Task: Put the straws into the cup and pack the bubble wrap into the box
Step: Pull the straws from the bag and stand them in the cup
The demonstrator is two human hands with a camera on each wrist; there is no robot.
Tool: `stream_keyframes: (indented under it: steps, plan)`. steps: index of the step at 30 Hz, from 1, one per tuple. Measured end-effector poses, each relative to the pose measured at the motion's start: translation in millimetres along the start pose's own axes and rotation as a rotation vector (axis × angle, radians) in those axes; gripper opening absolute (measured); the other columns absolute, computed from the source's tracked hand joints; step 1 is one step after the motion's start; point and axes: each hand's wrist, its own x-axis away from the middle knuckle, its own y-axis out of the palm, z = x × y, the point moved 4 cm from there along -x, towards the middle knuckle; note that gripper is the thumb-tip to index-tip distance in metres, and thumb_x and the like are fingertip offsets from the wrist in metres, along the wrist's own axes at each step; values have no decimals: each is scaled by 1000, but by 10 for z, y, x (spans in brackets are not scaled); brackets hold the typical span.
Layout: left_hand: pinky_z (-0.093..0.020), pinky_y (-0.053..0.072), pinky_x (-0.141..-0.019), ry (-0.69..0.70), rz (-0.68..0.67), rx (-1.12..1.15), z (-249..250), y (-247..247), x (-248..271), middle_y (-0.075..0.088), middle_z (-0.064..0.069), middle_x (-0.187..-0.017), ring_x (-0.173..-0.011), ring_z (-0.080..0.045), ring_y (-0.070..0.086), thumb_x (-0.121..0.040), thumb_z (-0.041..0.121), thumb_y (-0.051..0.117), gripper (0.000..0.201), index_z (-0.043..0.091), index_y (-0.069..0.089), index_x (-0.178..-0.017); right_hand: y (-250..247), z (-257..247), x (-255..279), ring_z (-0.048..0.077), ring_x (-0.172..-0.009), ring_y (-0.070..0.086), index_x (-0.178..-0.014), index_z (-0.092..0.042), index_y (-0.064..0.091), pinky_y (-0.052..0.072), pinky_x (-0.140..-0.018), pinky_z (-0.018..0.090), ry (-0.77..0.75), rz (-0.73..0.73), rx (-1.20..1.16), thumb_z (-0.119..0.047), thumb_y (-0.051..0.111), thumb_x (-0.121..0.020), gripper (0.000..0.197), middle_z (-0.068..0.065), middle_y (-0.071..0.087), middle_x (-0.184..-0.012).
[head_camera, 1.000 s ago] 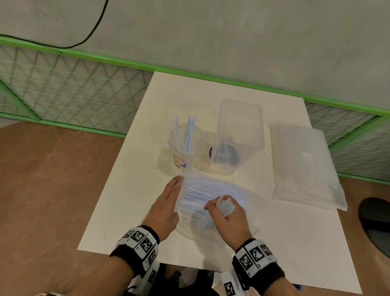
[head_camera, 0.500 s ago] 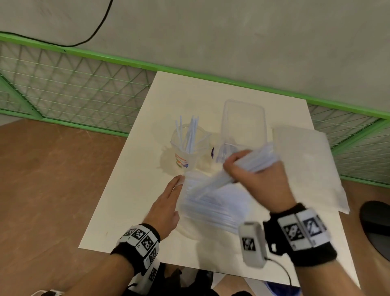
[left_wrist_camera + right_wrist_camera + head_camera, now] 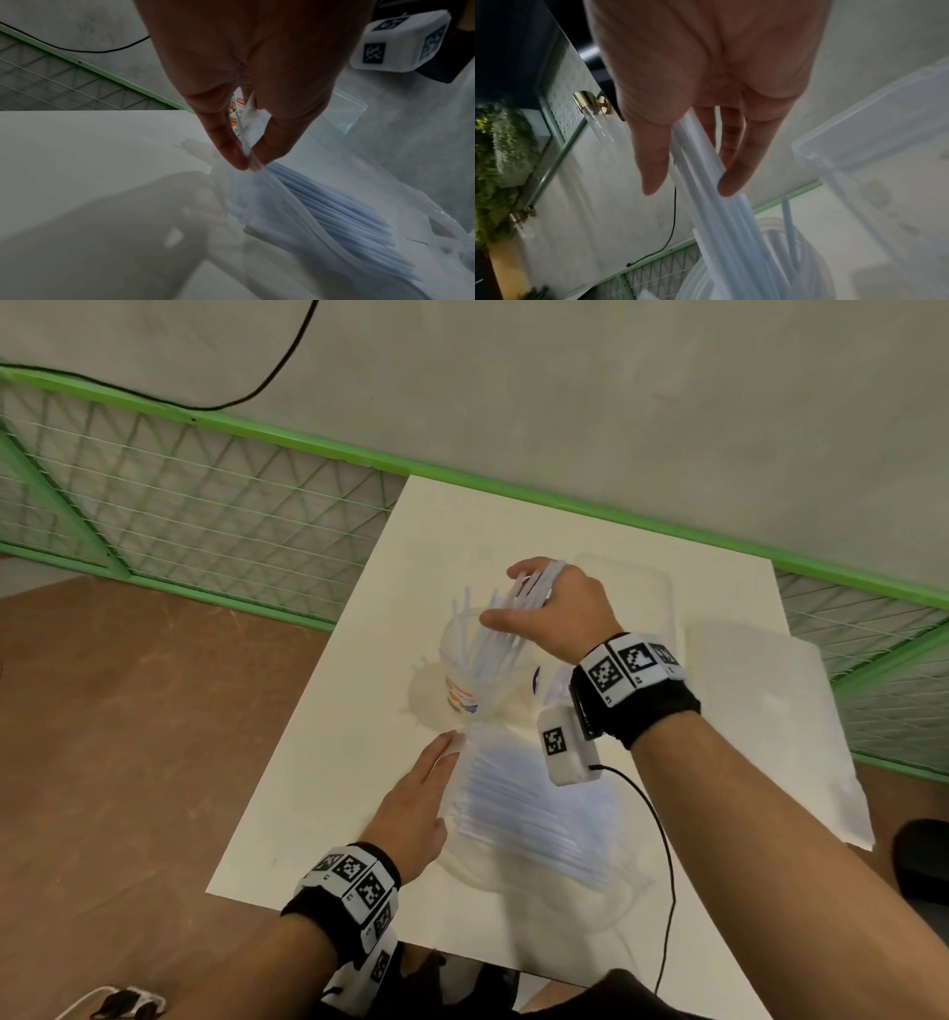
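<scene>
Right wrist view shows the fingers [image 3: 734,178] of the right hand [image 3: 560,613] curled around a bunch of straws [image 3: 706,172], their lower ends already dipping into the cup [image 3: 475,670]. Half a second ago that hand was carrying the bunch across from the bag; it now sits over the cup's rim, so this load looks ready to be let go. The left hand [image 3: 416,809] pinches the edge of the bag [image 3: 257,162] between fingertips and thumb, holding it steady on the table [image 3: 328,788]. Many straws remain in the bag, so more trips seem needed. At 2 o'clock from the cup, just beside it, stands the clear box [image 3: 859,146], empty; the bubble wrap [image 3: 770,726] lies untouched at 3 o'clock, overhanging the table's right edge. Open table lies at 12 o'clock.
</scene>
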Motion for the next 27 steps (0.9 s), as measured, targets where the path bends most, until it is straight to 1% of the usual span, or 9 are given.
stream_keyframes:
  steps: [3,5,8,11,13,15,19,22,27]
  plan:
    - [-11,36,-86,0,8,10,9,-25,-9,-1,25,-159,-122,-19,48,-82,-7,53,96,34,8,-156,12,37,-13,12,-104,55,-135,-25,49,48,-92,30,26,-20,-57,-51,87,-62,86,-5,56,-121]
    - [-11,37,-87,1,10,16,12,-34,-11,-1,25,-159,-123,-20,47,-82,-7,54,95,33,8,-155,-24,44,-13,14,-115,50,-138,-27,44,45,-98,35,14,20,-85,-54,86,-61,91,-4,51,-129]
    - [-11,37,-87,15,11,22,21,-47,-11,0,25,-159,-124,-20,47,-81,-7,54,96,33,8,-155,-100,16,73,21,-123,45,-131,-28,50,42,-102,39,-61,204,-84,-51,76,-75,67,-5,48,-129]
    - [-15,41,-90,17,12,25,27,-47,-12,0,25,-159,-124,-19,46,-81,-7,53,96,34,8,-155,-115,-98,387,13,-93,57,-107,-19,62,51,-84,35,-248,370,-122,-14,62,-81,26,-4,60,-108]
    - [-10,37,-86,13,12,27,19,-30,-18,-1,26,-158,-124,-19,46,-80,-7,52,97,35,8,-155,84,-133,690,10,-72,58,-90,-17,66,50,-72,27,-317,265,-118,-4,51,-74,25,-3,66,-89]
    - [-8,34,-86,6,14,36,12,-20,-29,0,26,-158,-125,-19,47,-80,-7,52,95,34,11,-154,424,-74,997,12,-70,59,-83,-17,68,51,-73,30,-290,50,-38,-5,48,-74,24,-3,68,-80]
    - [-12,34,-96,14,19,20,-12,2,-47,0,23,-160,-130,-19,45,-79,-11,52,95,30,12,-155,1146,417,1472,23,-101,61,-114,-16,64,50,-89,39,-98,-387,317,-8,46,-88,32,3,64,-113]
    - [-14,37,-97,17,14,27,-24,8,-40,-2,25,-160,-130,-19,43,-81,-11,51,97,32,8,-156,1427,770,1667,30,-113,52,-130,-11,49,49,-87,41,-32,-455,496,-5,43,-92,39,8,51,-129]
    - [-8,31,-89,26,2,28,-22,17,-27,-4,27,-159,-127,-18,44,-82,-7,53,97,34,6,-155,1632,1068,1823,29,-105,54,-126,-11,48,48,-83,39,-8,-370,619,-3,58,-81,47,6,52,-122]
